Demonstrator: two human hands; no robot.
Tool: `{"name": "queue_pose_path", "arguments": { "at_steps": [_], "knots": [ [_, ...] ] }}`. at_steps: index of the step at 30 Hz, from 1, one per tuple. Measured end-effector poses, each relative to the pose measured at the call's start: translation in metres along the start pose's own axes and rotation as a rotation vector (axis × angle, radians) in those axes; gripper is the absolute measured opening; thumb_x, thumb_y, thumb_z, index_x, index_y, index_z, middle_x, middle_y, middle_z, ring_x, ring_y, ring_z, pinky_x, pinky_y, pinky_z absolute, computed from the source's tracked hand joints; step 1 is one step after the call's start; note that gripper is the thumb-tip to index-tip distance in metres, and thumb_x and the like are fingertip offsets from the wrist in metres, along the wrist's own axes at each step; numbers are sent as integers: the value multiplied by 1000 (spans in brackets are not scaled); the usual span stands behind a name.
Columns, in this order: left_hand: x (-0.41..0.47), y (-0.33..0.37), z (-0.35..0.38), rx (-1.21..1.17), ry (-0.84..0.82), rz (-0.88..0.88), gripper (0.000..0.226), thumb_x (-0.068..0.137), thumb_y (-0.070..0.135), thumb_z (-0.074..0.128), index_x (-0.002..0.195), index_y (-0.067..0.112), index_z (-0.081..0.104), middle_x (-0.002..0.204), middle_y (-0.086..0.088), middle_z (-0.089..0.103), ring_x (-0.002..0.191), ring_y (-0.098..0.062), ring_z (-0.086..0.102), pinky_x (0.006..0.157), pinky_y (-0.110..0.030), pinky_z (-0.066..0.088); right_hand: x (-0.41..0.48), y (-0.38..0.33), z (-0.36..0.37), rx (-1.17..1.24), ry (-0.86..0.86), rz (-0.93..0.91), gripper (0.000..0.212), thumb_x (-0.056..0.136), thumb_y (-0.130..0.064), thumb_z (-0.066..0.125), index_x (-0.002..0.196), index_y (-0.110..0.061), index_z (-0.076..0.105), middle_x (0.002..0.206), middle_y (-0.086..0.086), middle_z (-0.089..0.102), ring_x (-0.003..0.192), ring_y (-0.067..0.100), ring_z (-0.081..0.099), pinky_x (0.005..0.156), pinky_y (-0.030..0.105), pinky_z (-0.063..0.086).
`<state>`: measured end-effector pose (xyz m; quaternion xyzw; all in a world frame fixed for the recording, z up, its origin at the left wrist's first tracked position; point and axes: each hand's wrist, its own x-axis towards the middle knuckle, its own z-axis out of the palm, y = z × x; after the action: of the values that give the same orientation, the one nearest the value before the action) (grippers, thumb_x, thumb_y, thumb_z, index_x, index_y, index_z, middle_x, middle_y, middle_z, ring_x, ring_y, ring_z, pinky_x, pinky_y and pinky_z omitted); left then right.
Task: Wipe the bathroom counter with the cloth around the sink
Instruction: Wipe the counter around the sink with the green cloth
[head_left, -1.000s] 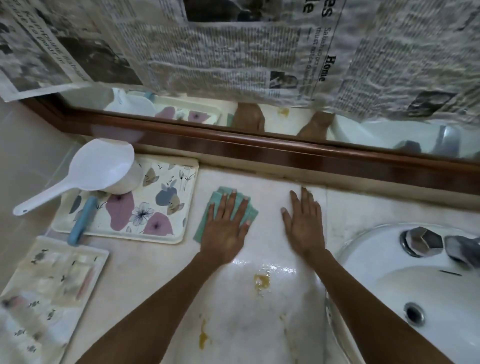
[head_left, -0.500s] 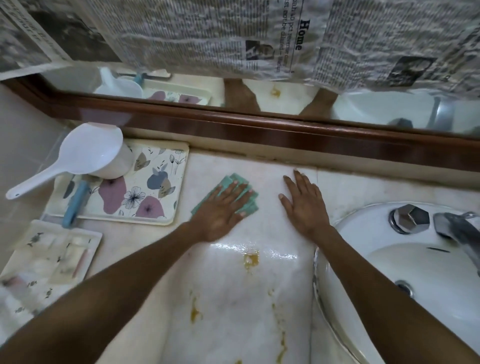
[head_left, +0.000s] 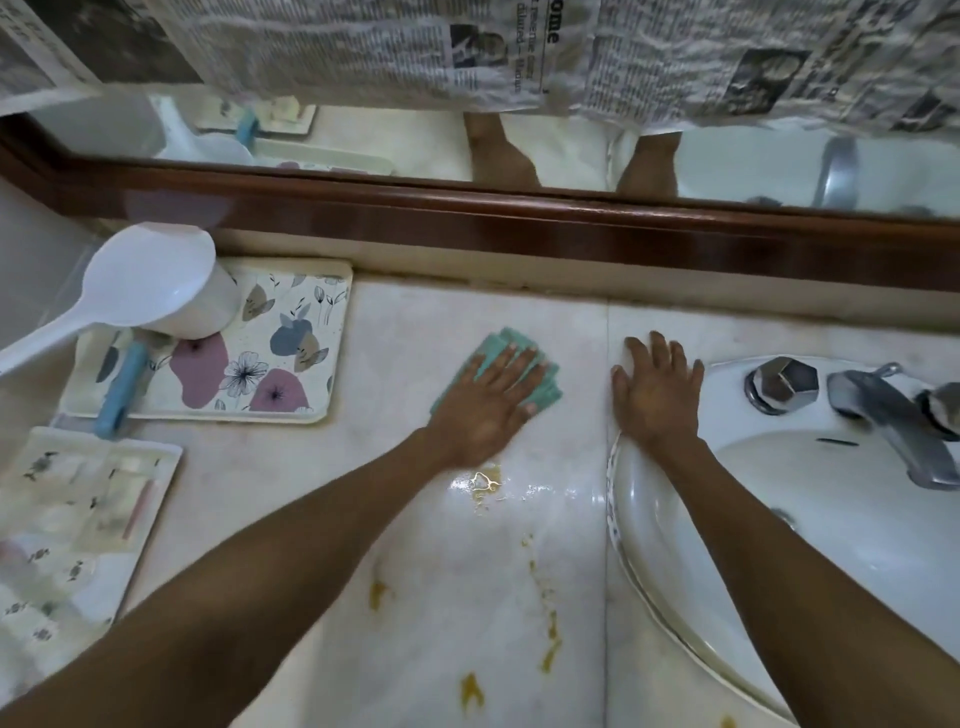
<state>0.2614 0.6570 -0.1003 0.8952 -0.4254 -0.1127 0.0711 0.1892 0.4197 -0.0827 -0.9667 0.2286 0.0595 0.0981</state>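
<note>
A folded teal cloth (head_left: 501, 347) lies on the pale marble counter (head_left: 426, 545), left of the white sink (head_left: 675, 582). My left hand (head_left: 488, 405) presses flat on the cloth, fingers spread over it and pointing up and to the right. My right hand (head_left: 655, 392) rests flat and empty on the counter at the sink's upper left rim. Yellow-brown stains (head_left: 485, 486) and a wet sheen sit on the counter just below my left hand; more stains (head_left: 545, 644) trail toward the front edge.
A floral tray (head_left: 291, 332) at the left holds a white scoop (head_left: 150, 280) and a blue-handled item (head_left: 122, 389). A second tray (head_left: 78, 519) lies nearer. A chrome faucet (head_left: 893, 421) and knob (head_left: 782, 382) stand behind the basin. A wood-framed mirror (head_left: 519, 218), newspaper-covered, backs the counter.
My left hand has slid the cloth to the right, toward my right hand, and turned to angle rightward. My right hand stays planted. The view has tilted down, showing more stains.
</note>
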Motion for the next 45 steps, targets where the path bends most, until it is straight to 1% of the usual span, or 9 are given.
{"name": "queue_pose_path", "arguments": {
  "at_steps": [3, 10, 16, 21, 29, 36, 38, 42, 45],
  "knots": [
    [-24, -54, -8, 93, 6, 162, 56, 108, 45, 20, 161, 28, 16, 169, 4, 10, 157, -17, 4, 126, -41, 4, -13, 7, 3, 99, 65, 16, 50, 101, -33, 40, 147, -13, 40, 159, 13, 30, 147, 32, 27, 122, 51, 11],
    [53, -9, -13, -91, 89, -479, 57, 108, 42, 12, 162, 27, 1, 170, 3, -4, 157, -22, -5, 126, -49, -2, -30, 21, 8, 345, 155, -41, 35, 101, -14, 45, 131, 0, 56, 149, 20, 45, 141, 30, 38, 124, 43, 9],
    [5, 75, 18, -52, -14, 4, 55, 109, 43, 18, 162, 28, 10, 170, 4, 5, 157, -20, 0, 126, -47, 1, -31, 22, 5, 532, 233, -20, 30, 102, -6, 36, 123, 1, 55, 133, 16, 57, 132, 29, 48, 124, 38, 12],
    [-40, 21, 14, 86, -101, 454, 55, 109, 44, 20, 161, 28, 15, 169, 3, 12, 157, -19, 4, 127, -44, 7, -30, 22, 5, 554, 267, -4, 31, 103, -10, 34, 125, -1, 54, 128, 14, 61, 117, 31, 55, 120, 32, 13],
    [16, 63, 13, -58, 74, -276, 57, 108, 42, 18, 162, 27, 7, 170, 3, 4, 157, -21, 1, 126, -50, 2, -31, 20, 8, 466, 291, -28, 23, 100, -11, 37, 113, -4, 55, 102, 12, 62, 100, 30, 55, 121, 42, 20],
    [-75, 7, 24, 129, -40, 433, 55, 108, 44, 23, 161, 28, 17, 169, 3, 11, 157, -19, 5, 127, -43, 6, -34, 19, 7, 441, 287, -37, 21, 101, -13, 37, 105, -6, 56, 105, 12, 63, 105, 31, 56, 120, 45, 22],
    [-56, -13, 12, 163, -28, 321, 55, 108, 43, 23, 161, 29, 19, 169, 3, 14, 157, -20, 9, 126, -43, 6, -37, 18, 7, 431, 280, -38, 23, 101, -13, 40, 110, -3, 59, 113, 16, 63, 112, 34, 55, 120, 46, 23],
    [-15, 24, 6, 3, 129, -306, 56, 107, 39, 24, 161, 28, 15, 169, 3, 12, 157, -20, 9, 125, -46, 6, -44, 15, 9, 391, 284, -39, 27, 100, -18, 45, 113, -2, 63, 127, 17, 60, 123, 34, 51, 120, 46, 24],
    [-31, 64, 25, -56, 138, -330, 57, 107, 38, 24, 162, 27, 13, 169, 2, 8, 157, -22, 5, 125, -52, 7, -46, 15, 8, 365, 263, -37, 30, 100, -19, 45, 116, -2, 63, 134, 16, 58, 128, 32, 48, 121, 43, 21]
  ]
}}
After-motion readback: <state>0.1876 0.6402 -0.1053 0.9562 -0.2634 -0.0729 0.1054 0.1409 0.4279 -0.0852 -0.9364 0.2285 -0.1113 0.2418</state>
